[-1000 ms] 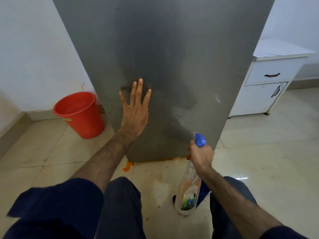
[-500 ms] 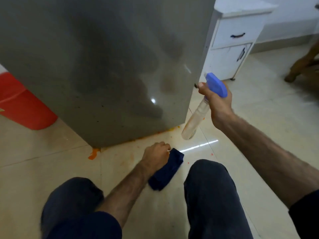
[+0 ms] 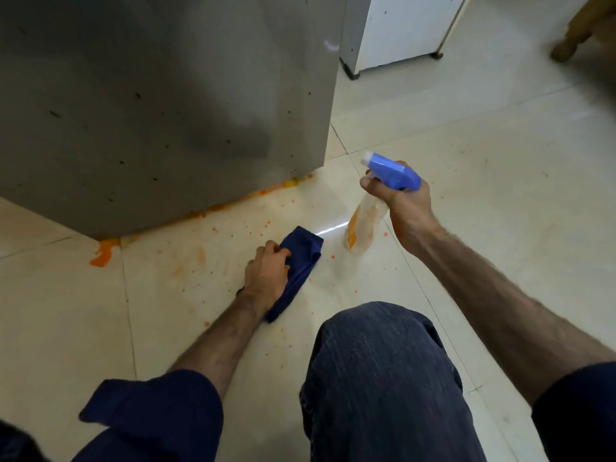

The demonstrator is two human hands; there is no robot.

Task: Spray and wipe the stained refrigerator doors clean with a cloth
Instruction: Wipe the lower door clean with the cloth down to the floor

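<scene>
Head camera looks down at a tiled floor (image 3: 483, 181) in front of the grey refrigerator door (image 3: 160, 105). The door fills the upper left part of the view and it carries many small dark specks, mostly on its lower half. Along the bottom edge of the door, where it meets the floor, there is a line of orange stain, and a bigger orange spill (image 3: 105, 252) lies at the lower left corner of the door. Small orange drops are scattered over the tiles near this edge.

The left hand (image 3: 266, 275) is down on the floor, a little in front of the door's bottom edge. Its fingers are curled around a dark blue cloth (image 3: 301, 261), grasping it; the cloth lies flat against the tile under and beside the hand.

The right hand (image 3: 405, 208) is lifted above the floor, near the right lower corner of the door. It is clenched around the neck of a spray bottle (image 3: 365, 221) with a blue trigger head (image 3: 393, 171). The bottle hangs tilted below the hand, and the nozzle points toward the door.

A knee in dark trousers (image 3: 380, 378) is at the bottom middle. Behind the door's right edge stands a white cabinet (image 3: 403, 28).
</scene>
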